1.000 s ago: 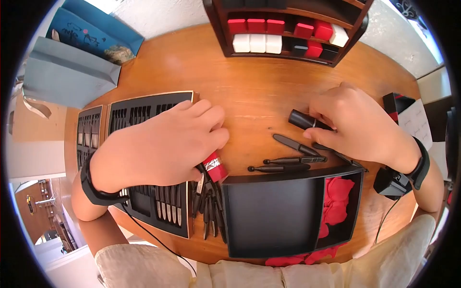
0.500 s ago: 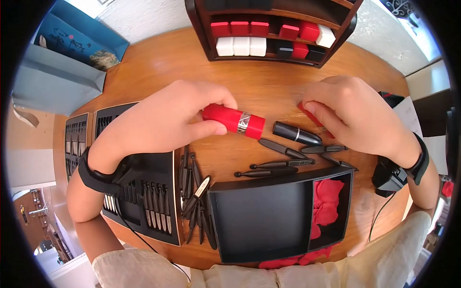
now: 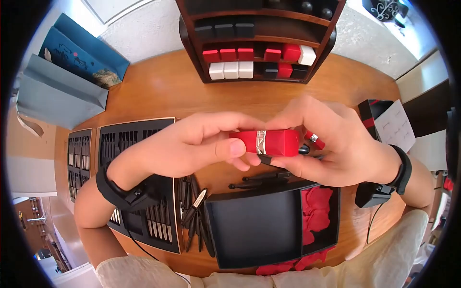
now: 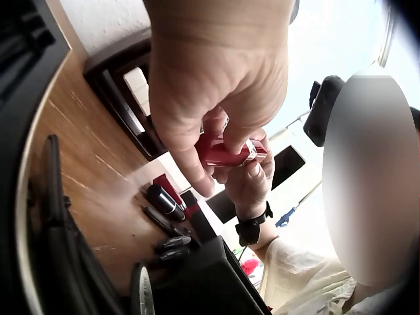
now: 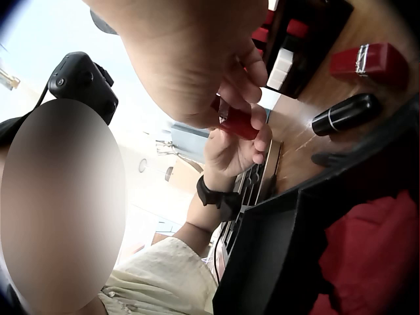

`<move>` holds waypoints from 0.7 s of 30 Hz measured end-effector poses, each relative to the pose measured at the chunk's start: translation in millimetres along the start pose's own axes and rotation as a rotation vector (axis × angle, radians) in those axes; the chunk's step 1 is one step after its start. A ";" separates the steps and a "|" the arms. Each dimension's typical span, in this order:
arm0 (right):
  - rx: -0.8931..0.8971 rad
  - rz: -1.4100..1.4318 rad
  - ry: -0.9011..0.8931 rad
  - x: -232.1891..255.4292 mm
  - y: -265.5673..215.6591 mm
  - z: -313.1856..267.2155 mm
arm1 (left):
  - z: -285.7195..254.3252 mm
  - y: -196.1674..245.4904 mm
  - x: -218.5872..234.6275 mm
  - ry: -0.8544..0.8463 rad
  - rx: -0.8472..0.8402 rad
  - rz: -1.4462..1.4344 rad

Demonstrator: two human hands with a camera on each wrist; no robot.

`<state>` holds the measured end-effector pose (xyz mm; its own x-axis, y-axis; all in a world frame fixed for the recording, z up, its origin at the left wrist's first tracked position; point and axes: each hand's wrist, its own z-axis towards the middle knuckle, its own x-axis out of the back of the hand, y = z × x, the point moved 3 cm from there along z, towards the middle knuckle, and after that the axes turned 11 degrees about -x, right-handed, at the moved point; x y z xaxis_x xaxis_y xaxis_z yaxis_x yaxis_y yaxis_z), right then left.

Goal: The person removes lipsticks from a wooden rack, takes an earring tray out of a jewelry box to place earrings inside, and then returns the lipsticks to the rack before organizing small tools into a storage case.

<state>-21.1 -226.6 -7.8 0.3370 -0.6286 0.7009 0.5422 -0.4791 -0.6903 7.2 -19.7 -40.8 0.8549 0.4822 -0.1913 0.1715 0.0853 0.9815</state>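
Note:
A red lipstick tube (image 3: pixel 278 142) with a silver patterned band lies level between my hands, above the table. My left hand (image 3: pixel 201 146) pinches its left end, thumb in front and fingers behind. At the other end my right hand (image 3: pixel 336 144) holds it between thumb and fingers. In the right wrist view a second red lipstick (image 5: pixel 387 65) and a black lipstick (image 5: pixel 348 115) lie on the table. Several slim black pens or applicators (image 3: pixel 259 181) lie nearer me, partly hidden below the hands.
An open black box (image 3: pixel 254 225) with red petals (image 3: pixel 317 206) stands in front of me. Left of it are a pile of black tools (image 3: pixel 194 221) and a tray of tools (image 3: pixel 161 221). A wooden shelf (image 3: pixel 261 41) stands at the back, paper bags (image 3: pixel 62 91) at far left.
My left hand lifted the red lipstick from the left and brought it to the middle. My right hand let go of another red lipstick on the table and came to this one's right end.

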 end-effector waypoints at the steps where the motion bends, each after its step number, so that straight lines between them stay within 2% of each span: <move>1: -0.005 0.012 0.021 1.1 1.2 -0.3 | 0.0 -0.4 -0.4 0.005 0.000 0.005; 2: -0.004 0.000 0.032 2.7 1.8 1.0 | 0.6 -2.2 0.2 0.041 0.023 -0.007; 3: -0.158 0.135 0.018 5.4 7.3 3.7 | 1.5 -2.1 -0.5 0.026 0.013 0.002; 4: -0.312 0.273 0.004 7.9 13.9 4.5 | 1.6 -0.2 1.3 0.101 -0.071 0.014; 6: -0.344 0.211 0.015 11.0 26.2 7.4 | 2.6 0.4 3.4 0.271 -0.222 0.044; 8: -0.449 0.201 -0.021 11.0 30.7 6.9 | 2.9 4.8 6.9 0.303 -0.247 0.108; 11: -0.408 0.146 -0.067 3.9 29.3 2.1 | 2.4 9.7 1.6 0.395 -0.267 0.178; 13: -0.358 0.096 -0.063 0.8 29.2 0.7 | 0.9 11.8 -4.7 0.435 -0.372 0.382; 14: -0.363 0.091 -0.062 -0.7 28.6 0.6 | -2.1 12.0 -6.7 0.435 -0.368 0.383; 16: -0.369 0.082 -0.042 0.7 29.1 2.2 | -3.3 21.3 -12.4 0.294 -0.417 0.787; 17: -0.348 0.103 -0.022 2.2 29.2 3.4 | -2.3 23.4 -11.8 0.282 -0.419 0.787; 19: -0.344 0.136 -0.006 6.0 28.6 3.5 | -3.8 32.7 -18.5 0.286 -0.651 1.072; 20: -0.413 0.122 0.037 14.2 28.6 4.2 | -2.1 42.6 -19.4 0.370 -0.775 1.279; 21: -0.476 0.106 0.080 22.1 29.1 5.9 | 1.8 50.4 -18.5 0.364 -0.773 1.276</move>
<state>6.7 -250.9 -11.4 0.3011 -0.7250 0.6195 0.0898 -0.6252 -0.7753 0.9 -25.9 12.2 0.0488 0.7541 0.6549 -0.9462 -0.1750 0.2721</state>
